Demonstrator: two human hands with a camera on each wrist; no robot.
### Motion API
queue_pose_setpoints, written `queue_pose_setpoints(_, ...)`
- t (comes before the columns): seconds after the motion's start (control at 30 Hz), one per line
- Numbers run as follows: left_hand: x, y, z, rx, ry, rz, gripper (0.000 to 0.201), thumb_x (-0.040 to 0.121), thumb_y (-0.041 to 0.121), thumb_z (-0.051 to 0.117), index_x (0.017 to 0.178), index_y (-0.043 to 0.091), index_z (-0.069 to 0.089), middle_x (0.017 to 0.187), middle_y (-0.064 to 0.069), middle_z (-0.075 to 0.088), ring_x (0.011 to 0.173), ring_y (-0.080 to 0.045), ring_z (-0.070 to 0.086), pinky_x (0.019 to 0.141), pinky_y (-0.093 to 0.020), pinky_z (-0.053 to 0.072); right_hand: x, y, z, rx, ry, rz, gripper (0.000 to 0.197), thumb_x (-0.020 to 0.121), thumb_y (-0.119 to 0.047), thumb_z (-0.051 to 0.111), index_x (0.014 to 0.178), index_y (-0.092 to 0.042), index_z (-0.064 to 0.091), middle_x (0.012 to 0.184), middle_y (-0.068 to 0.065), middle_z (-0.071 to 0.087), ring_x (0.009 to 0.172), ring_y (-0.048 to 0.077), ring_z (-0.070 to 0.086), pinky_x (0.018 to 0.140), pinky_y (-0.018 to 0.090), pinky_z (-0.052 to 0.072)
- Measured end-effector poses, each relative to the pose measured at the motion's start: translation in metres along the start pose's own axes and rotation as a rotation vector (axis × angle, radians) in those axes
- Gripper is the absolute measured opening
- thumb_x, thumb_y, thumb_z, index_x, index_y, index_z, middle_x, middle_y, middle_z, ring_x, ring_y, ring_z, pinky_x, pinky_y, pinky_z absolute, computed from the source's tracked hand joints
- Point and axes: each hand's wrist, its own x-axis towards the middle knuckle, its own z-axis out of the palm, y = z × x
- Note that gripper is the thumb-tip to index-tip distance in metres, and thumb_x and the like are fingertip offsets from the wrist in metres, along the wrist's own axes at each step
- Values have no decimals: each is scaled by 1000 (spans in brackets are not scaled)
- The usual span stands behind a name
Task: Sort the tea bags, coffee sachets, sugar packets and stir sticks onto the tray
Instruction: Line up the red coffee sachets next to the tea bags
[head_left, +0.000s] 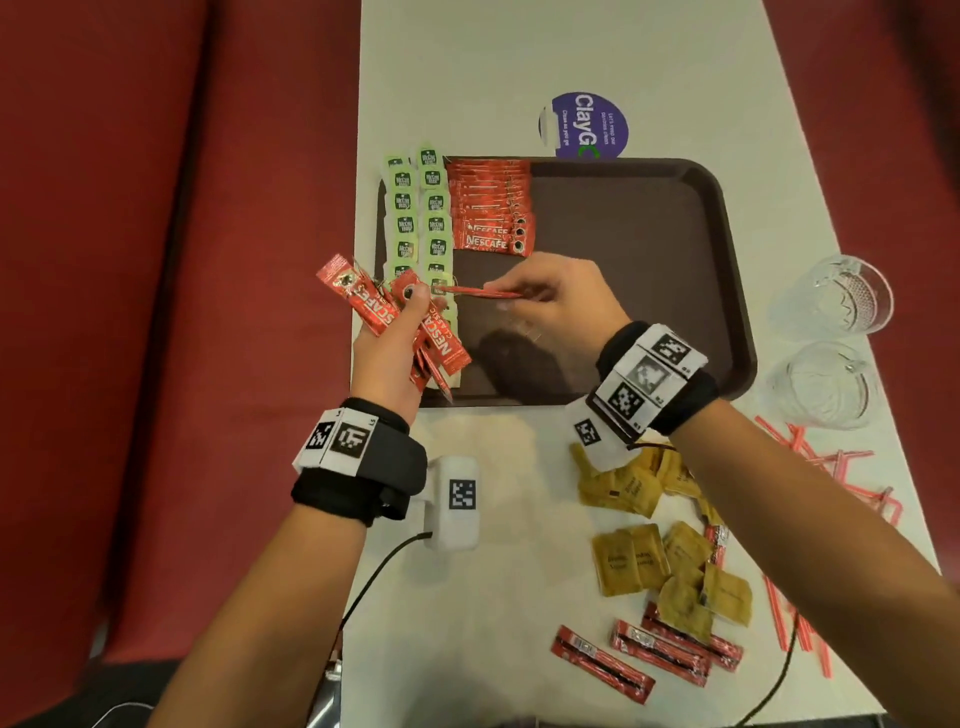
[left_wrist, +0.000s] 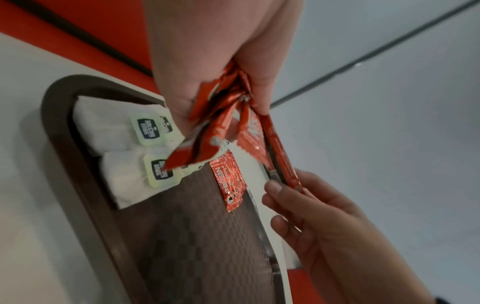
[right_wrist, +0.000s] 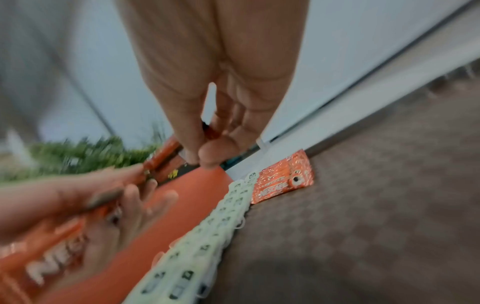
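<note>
A dark brown tray (head_left: 649, 218) holds two columns of green-tagged tea bags (head_left: 418, 213) along its left side and a stack of red coffee sachets (head_left: 491, 213) beside them. My left hand (head_left: 389, 338) grips a fanned bunch of red coffee sachets (head_left: 374, 306) over the tray's left edge. My right hand (head_left: 545, 296) pinches one thin red sachet (head_left: 478, 292) by its end, with the other end still at the bunch. In the left wrist view the bunch (left_wrist: 228, 127) hangs from my fingers above the tea bags (left_wrist: 124, 148).
Brown sugar packets (head_left: 644, 540) and more red sachets (head_left: 644, 654) lie on the white table near me. Red stir sticks (head_left: 810, 519) are scattered at the right edge. Two glass cups (head_left: 831, 338) stand right of the tray. A purple round sticker (head_left: 587, 124) lies behind it.
</note>
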Motion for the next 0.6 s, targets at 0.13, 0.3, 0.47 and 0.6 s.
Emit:
queue_pose_setpoints(0.13, 1, -2, 0, -55, -48, -26, 43, 88, 25, 60, 127, 9, 54, 91, -2, 66, 67, -4, 67, 72, -27, 53, -5, 4, -1, -78, 135, -197, 20, 81, -10, 67, 100, -10, 73, 88, -4, 59, 78, -1, 52, 75, 2, 38)
queue_pose_setpoints(0.3, 0, -1, 3, 8, 9, -15, 44, 82, 14, 68, 124, 10, 57, 115, -10, 66, 97, -21, 67, 89, -39, 53, -7, 10, 1, -99, 175, -263, 20, 81, -10, 67, 100, -10, 73, 92, 7, 64, 83, 11, 56, 76, 9, 42)
queue_pose_setpoints(0.47, 3, -2, 6, 20, 53, -18, 35, 81, 10, 69, 115, 15, 60, 118, -14, 64, 103, -28, 63, 91, -45, 49, -11, 11, -9, 234, -71, 45, 38, 78, -12, 73, 114, -21, 63, 101, -6, 61, 90, 4, 60, 81, 15, 48)
queue_pose_setpoints(0.6, 3, -5, 10, 79, 24, 8, 35, 79, 9, 71, 113, 16, 62, 109, -2, 68, 103, -19, 64, 96, -39, 48, -10, 3, -11, 699, 26, 162, 27, 83, 5, 61, 103, -12, 54, 87, 7, 61, 71, 8, 66, 69, 22, 56)
